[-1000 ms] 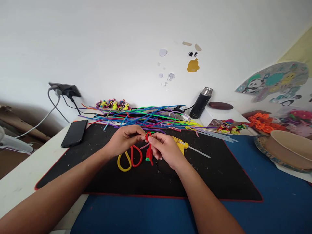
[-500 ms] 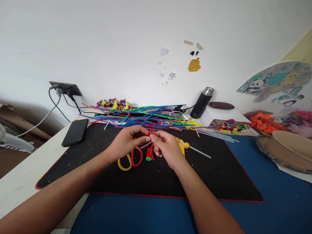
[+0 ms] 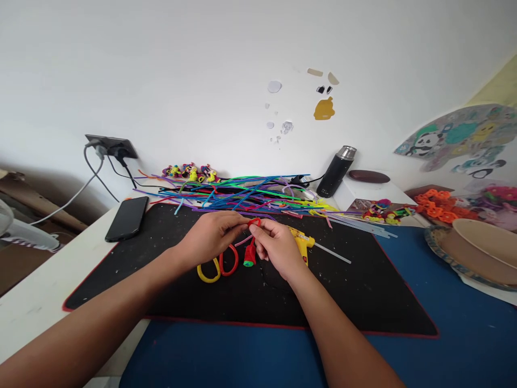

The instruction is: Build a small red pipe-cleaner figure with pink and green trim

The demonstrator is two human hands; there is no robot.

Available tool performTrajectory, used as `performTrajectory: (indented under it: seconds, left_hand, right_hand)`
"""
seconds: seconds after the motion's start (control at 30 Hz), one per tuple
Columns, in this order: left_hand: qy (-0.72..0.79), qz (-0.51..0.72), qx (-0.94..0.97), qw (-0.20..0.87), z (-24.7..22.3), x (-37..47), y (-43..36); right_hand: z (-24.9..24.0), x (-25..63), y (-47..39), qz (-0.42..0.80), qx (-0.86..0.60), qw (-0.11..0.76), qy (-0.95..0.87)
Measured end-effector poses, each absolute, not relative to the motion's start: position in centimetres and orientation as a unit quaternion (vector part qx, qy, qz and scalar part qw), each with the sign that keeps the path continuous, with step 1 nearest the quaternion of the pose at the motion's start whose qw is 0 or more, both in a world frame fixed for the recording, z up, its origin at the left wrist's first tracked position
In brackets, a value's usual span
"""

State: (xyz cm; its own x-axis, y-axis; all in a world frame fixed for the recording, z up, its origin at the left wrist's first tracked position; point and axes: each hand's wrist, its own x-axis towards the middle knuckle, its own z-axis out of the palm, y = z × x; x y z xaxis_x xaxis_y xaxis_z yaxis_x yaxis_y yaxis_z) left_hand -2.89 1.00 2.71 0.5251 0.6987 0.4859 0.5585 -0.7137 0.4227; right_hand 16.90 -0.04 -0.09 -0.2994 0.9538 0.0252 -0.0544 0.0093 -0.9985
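Observation:
Between my hands is a red pipe cleaner, bent into a small loop at the top. My left hand pinches its left side with thumb and forefinger. My right hand pinches it from the right, fingers curled. Below the fingertips hangs a red coiled piece with a green end; it seems joined to the pipe cleaner, though the fingers hide part of it. Scissors with one red and one yellow handle lie beneath my left hand, blades hidden. A yellow glue gun with a clear stick lies behind my right hand.
Everything lies over a black mat with a red edge. A heap of coloured pipe cleaners runs along the wall. A phone is at left, a black flask at back right. Small figures stand behind the heap.
The red loop has tipped lower and flatter between my fingertips, and its green inside no longer shows. Both hands keep their pinch. The whole view has shifted slightly.

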Motion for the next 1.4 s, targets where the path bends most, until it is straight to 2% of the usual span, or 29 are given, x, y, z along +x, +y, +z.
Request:
performTrajectory:
  seconds: [0.3,0.57,0.77,0.9,1.07,1.17,1.27,1.4]
  left_hand:
    - [0.374,0.255,0.892,0.003,2.5,-3.1,1.2]
    - [0.411,0.254,0.876,0.008,1.9,-3.4,1.6]
    - [0.454,0.272,0.844,0.089,2.3,-2.8,1.2]
    - [0.474,0.297,0.808,0.188,2.6,-2.1,0.7]
    - [0.477,0.316,0.78,0.255,2.6,-1.8,0.4]
    - [0.468,0.326,0.773,0.279,2.8,-1.8,0.4]
    - [0.466,0.332,0.781,0.25,3.0,-1.8,0.3]
    - [0.47,0.332,0.791,0.208,3.0,-1.9,0.3]
  right_hand:
    - [-0.5,16.8,-0.3,0.463,-0.441,0.398,-0.658]
    - [0.4,16.9,-0.5,0.511,-0.431,0.409,-0.621]
    - [0.3,16.8,-0.6,0.504,-0.427,0.401,-0.635]
    - [0.1,16.6,-0.8,0.402,-0.458,0.364,-0.705]
    - [0.5,16.3,-1.2,0.306,-0.457,0.334,-0.766]
    - [0.5,16.3,-1.3,0.341,-0.451,0.333,-0.754]
    - [0.2,16.4,-1.1,0.437,-0.442,0.337,-0.708]
    - [0.2,16.6,-0.7,0.56,-0.4,0.383,-0.617]
